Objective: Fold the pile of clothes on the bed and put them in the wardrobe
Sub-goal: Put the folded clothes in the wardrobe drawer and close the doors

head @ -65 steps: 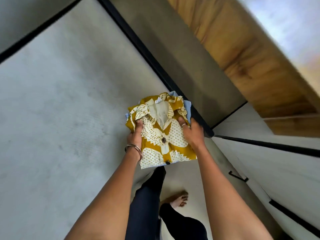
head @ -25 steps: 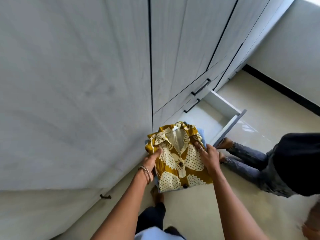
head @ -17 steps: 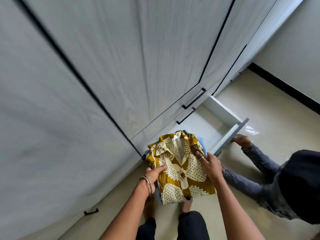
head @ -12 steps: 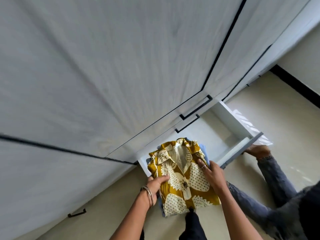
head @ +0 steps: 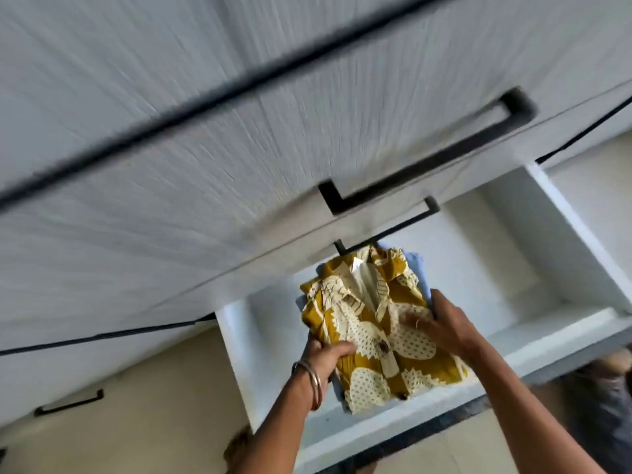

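- The white wardrobe [head: 205,138] fills the upper view, its fronts blurred; a long black handle [head: 434,155] runs across the drawer front above the open drawer, and a thinner black handle [head: 390,230] sits just under it.
- The open drawer [head: 581,234] is pulled out below those fronts; its white floor lies bare to the right of the clothes, up to the right wall, and a narrower strip shows on the left beside the left wall.
- The drawer's front edge runs under both forearms, so the hands reach in over it.
- The folded mustard-and-cream patterned shirt [head: 369,323] is in the drawer's left-middle part, collar pointing toward the wardrobe; whether it rests on the floor cannot be told.
- A folded light-blue garment [head: 419,268] lies under the shirt, showing at its far and right edges.
- The right hand [head: 444,326] grips the stack's right edge, thumb on top of the shirt, fingers blurred.
- The left hand [head: 325,354], bangles at the wrist, holds the stack's left edge, thumb across the top and fingers curled beneath.
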`<control>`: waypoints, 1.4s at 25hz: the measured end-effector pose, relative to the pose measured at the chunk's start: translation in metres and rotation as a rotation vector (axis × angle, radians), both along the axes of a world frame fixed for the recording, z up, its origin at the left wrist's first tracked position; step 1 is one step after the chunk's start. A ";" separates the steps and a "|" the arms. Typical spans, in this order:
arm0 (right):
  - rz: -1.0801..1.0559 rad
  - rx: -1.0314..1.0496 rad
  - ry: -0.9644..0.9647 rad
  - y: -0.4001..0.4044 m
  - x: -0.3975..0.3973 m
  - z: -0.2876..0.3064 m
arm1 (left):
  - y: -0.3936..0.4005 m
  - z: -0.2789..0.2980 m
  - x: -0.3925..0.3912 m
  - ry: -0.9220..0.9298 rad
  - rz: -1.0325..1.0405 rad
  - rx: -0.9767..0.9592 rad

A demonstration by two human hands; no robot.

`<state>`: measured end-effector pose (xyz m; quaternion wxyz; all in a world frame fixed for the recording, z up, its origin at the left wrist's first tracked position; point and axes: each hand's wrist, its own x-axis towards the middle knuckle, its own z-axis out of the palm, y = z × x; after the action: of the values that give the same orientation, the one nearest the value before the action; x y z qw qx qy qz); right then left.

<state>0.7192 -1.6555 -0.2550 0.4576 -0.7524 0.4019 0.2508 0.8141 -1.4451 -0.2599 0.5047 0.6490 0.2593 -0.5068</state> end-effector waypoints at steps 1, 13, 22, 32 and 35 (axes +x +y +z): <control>0.011 -0.015 -0.020 -0.007 0.002 -0.019 | -0.006 -0.024 0.001 -0.034 0.004 -0.002; -0.222 -0.216 0.178 -0.025 -0.004 -0.153 | -0.032 -0.167 0.019 -0.109 0.024 0.192; -0.607 -0.682 0.158 0.058 -0.067 -0.076 | 0.002 -0.074 -0.055 -0.817 -1.111 0.300; -1.326 -0.192 0.313 0.112 -0.056 -0.044 | 0.021 -0.053 -0.107 -0.779 -1.970 0.248; -1.297 -0.154 0.276 0.108 -0.040 -0.046 | 0.018 -0.048 -0.091 -0.888 -1.928 0.267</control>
<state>0.6793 -1.5473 -0.3005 0.4051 -0.3498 0.8446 -0.0104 0.7232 -1.4270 -0.3083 -0.1346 0.7565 -0.5165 -0.3778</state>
